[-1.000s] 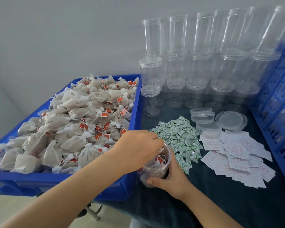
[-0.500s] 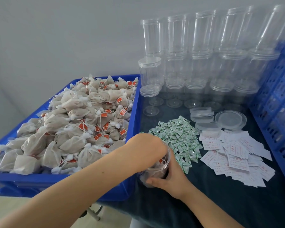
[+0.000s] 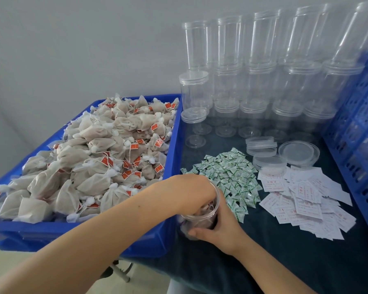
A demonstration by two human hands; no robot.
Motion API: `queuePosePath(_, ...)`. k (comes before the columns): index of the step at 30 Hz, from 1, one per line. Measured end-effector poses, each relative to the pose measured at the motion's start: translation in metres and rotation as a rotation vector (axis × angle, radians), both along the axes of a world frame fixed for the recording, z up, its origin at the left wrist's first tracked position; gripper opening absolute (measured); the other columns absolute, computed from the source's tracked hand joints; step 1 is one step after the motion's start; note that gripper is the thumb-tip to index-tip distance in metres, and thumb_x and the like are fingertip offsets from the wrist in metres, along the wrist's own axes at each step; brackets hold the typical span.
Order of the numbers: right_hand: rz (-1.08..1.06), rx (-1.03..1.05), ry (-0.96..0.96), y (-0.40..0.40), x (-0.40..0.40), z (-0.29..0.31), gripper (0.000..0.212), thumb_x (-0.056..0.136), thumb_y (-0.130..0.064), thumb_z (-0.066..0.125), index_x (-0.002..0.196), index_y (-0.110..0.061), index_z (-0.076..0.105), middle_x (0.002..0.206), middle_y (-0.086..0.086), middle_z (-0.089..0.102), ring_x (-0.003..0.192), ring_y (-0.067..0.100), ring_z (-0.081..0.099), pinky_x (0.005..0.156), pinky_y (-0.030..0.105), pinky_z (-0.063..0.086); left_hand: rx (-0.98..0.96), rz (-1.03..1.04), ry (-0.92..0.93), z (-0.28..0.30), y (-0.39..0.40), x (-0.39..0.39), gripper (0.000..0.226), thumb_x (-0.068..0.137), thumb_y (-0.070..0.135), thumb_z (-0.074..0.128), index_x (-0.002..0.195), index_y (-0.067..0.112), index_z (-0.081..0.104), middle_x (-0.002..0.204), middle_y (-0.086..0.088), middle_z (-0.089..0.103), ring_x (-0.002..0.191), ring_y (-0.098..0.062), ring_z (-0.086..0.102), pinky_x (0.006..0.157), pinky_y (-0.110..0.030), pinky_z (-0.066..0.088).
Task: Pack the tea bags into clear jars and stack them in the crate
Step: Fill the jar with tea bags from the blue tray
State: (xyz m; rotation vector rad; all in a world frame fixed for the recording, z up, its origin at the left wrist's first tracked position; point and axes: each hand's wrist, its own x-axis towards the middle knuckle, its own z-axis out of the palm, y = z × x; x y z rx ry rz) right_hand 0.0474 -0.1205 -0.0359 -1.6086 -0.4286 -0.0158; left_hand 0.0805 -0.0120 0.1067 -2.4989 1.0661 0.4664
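Note:
A clear jar [image 3: 201, 219] stands on the dark table near the front edge, partly filled with tea bags. My right hand [image 3: 221, 230] grips its side and lower wall. My left hand [image 3: 191, 192] covers the jar's mouth with its fingers pushed down inside, among the bags. Whether those fingers hold a bag is hidden. A heap of loose tea bags [image 3: 94, 158] with red tags fills the blue bin [image 3: 173, 145] on the left. A blue lattice crate [image 3: 357, 128] stands at the right edge.
Stacked empty clear jars [image 3: 259, 85] line the wall at the back. In front of them lie loose lids [image 3: 297, 152], a pile of small green sachets [image 3: 227, 175] and a spread of white paper slips [image 3: 302, 200].
My left hand has sunk lower, its fingers going deeper into the jar. My right hand and the jar have stayed in place.

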Motion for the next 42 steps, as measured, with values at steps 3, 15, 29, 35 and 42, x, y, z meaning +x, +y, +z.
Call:
queuePosePath(3,0.002,-0.008,-0.012,0.0,0.0,0.002,0.091,0.06,-0.029,0.087,0.127,-0.066,0.038,0.126,-0.028,0.058,0.116,-0.004,0.057,0.09,0.008,0.044,-0.004,0.045,0.033,-0.002,0.0,0.001,0.018,0.093,0.015,0.057,0.107,0.009,0.066,0.105,-0.005,0.067,0.09,-0.02,0.059,0.069,-0.023,0.034)
queuePosePath(15,0.024,0.005,-0.001,-0.001,-0.001,0.002,0.092,0.061,-0.032,0.089,0.128,-0.067,0.037,0.128,-0.029,0.056,0.119,-0.004,0.056,0.089,0.008,0.045,0.085,0.067,0.215,-0.006,-0.002,0.011,0.023,0.095,0.014,0.054,0.112,0.005,0.067,0.11,-0.008,0.067,0.085,-0.014,0.05,0.056,-0.018,0.027)
queuePosePath(29,-0.025,-0.027,-0.002,-0.001,-0.001,0.003,0.087,0.059,-0.034,0.09,0.125,-0.061,0.041,0.122,-0.021,0.058,0.117,0.006,0.058,0.092,0.015,0.045,-0.7,0.252,0.626,0.051,0.016,0.033,0.008,0.095,0.019,0.059,0.093,0.016,0.065,0.084,0.002,0.071,0.079,-0.005,0.068,0.072,-0.017,0.053)
queuePosePath(35,-0.035,-0.038,0.005,0.001,0.0,0.003,0.092,0.058,-0.046,0.091,0.133,-0.057,0.038,0.128,-0.023,0.053,0.124,0.005,0.053,0.095,0.011,0.043,-0.806,0.346,0.187,0.016,0.01,0.071,0.007,0.091,0.023,0.062,0.091,0.017,0.067,0.08,0.007,0.069,0.073,-0.002,0.064,0.074,-0.021,0.054)
queuePosePath(42,-0.038,-0.051,0.014,0.0,0.001,-0.002,0.097,0.06,-0.037,0.093,0.137,-0.053,0.036,0.135,-0.018,0.053,0.129,0.009,0.051,0.098,0.014,0.042,-0.434,0.252,0.048,-0.028,-0.009,0.099,0.017,0.09,0.023,0.061,0.105,0.014,0.065,0.096,0.004,0.061,0.092,-0.018,0.058,0.08,-0.031,0.049)
